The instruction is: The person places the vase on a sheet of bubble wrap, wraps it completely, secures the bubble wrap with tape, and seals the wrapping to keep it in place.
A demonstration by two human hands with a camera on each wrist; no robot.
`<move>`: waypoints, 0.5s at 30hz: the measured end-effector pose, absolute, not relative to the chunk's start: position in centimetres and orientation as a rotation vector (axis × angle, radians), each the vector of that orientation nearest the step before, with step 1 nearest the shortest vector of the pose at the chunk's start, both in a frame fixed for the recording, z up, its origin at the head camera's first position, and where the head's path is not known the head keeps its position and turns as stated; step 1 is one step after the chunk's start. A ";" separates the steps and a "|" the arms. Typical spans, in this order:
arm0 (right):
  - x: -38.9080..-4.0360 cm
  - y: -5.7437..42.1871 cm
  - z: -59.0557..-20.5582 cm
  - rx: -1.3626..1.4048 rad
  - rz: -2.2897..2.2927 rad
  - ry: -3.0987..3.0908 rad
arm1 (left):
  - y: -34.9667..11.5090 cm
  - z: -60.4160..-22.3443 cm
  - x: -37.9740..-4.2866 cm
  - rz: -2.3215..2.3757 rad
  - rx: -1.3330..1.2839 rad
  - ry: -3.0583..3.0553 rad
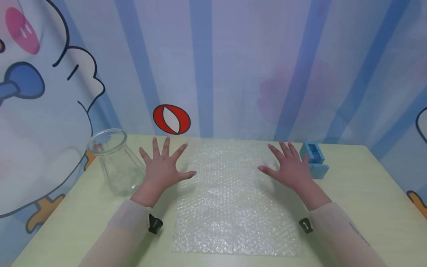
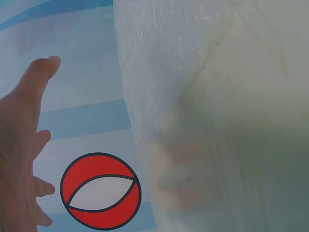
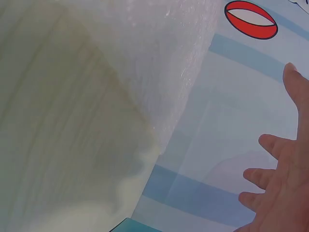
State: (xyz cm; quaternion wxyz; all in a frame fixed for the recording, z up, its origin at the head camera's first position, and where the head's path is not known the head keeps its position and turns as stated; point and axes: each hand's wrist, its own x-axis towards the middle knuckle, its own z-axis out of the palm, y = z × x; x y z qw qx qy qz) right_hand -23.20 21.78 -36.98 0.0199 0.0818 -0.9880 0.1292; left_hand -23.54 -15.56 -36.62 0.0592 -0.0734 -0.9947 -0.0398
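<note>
My left hand is spread over the table with fingers apart, between a clear glass vase and a sheet of bubble wrap. Nothing is in it. On the other side, my right hand also has its fingers splayed and holds nothing, above the sheet's right edge. Just beyond its little finger sits a light blue tape dispenser-like object, partly covered by the hand. The bubble wrap lies flat in the middle. Each wrist view shows its hand, left and right, with straight fingers.
The pale wood-grain table ends at the back against a striped cartoon backdrop. A red and white ball is printed on that backdrop. The vase stands upright near the back left.
</note>
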 end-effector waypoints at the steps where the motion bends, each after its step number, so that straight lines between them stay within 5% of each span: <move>1: -23.2 21.8 -37.0 0.255 0.397 -3.060 | -15.6 -36.7 -23.5 -0.120 -0.223 -3.010; 15: -22.1 21.6 -36.9 0.367 0.363 -2.959 | -16.1 -36.8 -22.2 -0.128 -0.184 -3.020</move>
